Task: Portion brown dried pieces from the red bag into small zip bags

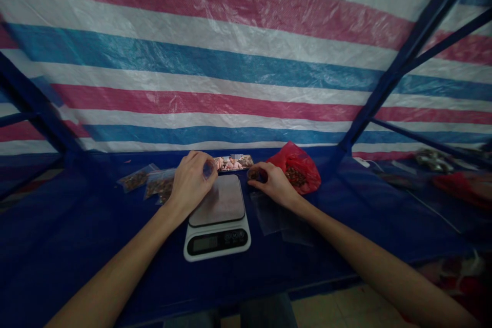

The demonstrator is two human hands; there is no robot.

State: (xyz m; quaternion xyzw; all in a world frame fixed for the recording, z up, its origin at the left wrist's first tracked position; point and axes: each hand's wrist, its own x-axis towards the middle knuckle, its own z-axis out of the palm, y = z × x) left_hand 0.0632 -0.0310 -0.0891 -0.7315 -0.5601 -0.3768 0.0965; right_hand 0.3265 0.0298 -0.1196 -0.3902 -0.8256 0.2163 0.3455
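Note:
A white kitchen scale [217, 220] with a grey weighing plate and a dark display stands on the blue table [77, 236] in front of me. My left hand [191, 180] is curled at the plate's far left corner, its fingers closed on a small clear bag that I can barely make out. My right hand [271, 182] rests just right of the scale, fingers pinched round something small and dark. A red plastic bag [298, 166] holding brown pieces lies right beside that hand.
Filled small clear bags [148, 180] lie left of the scale. Empty clear bags [277, 218] lie flat to its right. A phone [233, 162] with a lit screen sits behind the scale. A striped tarp [230, 61] hangs behind; blue frame bars [388, 82] stand at the right.

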